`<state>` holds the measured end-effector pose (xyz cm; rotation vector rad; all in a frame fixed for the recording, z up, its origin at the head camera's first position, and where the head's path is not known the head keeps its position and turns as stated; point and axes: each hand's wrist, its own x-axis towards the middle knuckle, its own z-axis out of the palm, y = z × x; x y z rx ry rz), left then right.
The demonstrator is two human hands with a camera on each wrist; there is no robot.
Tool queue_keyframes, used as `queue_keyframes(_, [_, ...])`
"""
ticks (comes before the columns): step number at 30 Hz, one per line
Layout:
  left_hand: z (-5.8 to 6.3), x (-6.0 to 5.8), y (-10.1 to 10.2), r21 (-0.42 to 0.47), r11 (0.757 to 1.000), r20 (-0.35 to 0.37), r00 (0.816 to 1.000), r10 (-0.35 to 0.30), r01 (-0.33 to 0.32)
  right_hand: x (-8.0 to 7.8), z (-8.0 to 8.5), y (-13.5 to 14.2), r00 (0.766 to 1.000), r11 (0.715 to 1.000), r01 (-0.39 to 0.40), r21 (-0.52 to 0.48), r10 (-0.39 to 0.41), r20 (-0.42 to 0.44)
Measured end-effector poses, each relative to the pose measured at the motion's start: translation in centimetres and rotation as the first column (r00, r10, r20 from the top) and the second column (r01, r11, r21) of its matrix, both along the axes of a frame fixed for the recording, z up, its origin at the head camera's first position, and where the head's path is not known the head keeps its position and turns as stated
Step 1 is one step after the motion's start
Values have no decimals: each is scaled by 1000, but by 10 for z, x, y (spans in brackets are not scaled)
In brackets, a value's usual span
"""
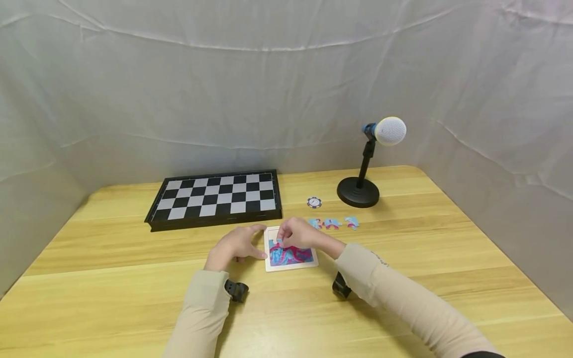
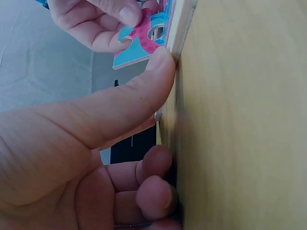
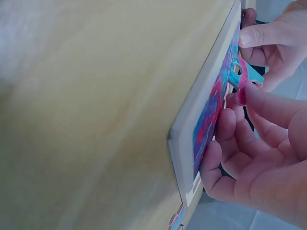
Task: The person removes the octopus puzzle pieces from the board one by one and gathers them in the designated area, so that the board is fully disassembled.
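Note:
A small jigsaw puzzle tray [image 1: 293, 267] with a pale frame lies on the table, its lower part filled with blue and pink pieces. My right hand [image 1: 299, 232] pinches a blue and pink puzzle piece [image 3: 249, 74] between thumb and fingers. The piece is tilted up over the tray's upper left part. At the tray's left side is my left hand [image 1: 237, 243], its thumb [image 2: 153, 72] touching the frame edge and its index finger reaching the top left corner. The left hand's other fingers curl loosely near the tabletop in the left wrist view.
Several loose puzzle pieces [image 1: 332, 223] lie right of the tray. Behind them is a poker chip [image 1: 314, 202]. A black and white chessboard [image 1: 215, 196] lies at the back left, and a microphone [image 1: 390, 131] on a black stand [image 1: 358, 192] stands at the back right.

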<state>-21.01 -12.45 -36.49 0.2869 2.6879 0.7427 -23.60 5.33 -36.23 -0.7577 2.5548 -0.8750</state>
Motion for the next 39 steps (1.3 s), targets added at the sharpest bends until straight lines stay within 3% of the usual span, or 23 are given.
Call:
queue_keyframes(14, [1, -1, 0, 11, 1000, 28, 1000, -10, 9, -1, 1, 3, 999, 999, -32, -4, 32, 13])
queue_keyframes(23, [1, -2, 0, -35, 999, 34, 999, -27, 28, -2, 4, 2, 997, 997, -75, 17, 75, -13])
queue_keyframes(35, [3, -1, 2, -57, 998, 41, 999, -13, 15, -1, 1, 1, 998, 998, -63, 3, 63, -28])
queue_keyframes(39, [4, 1, 6, -104, 994, 13, 1000, -11, 13, -1, 1, 2, 997, 997, -73, 2, 73, -38])
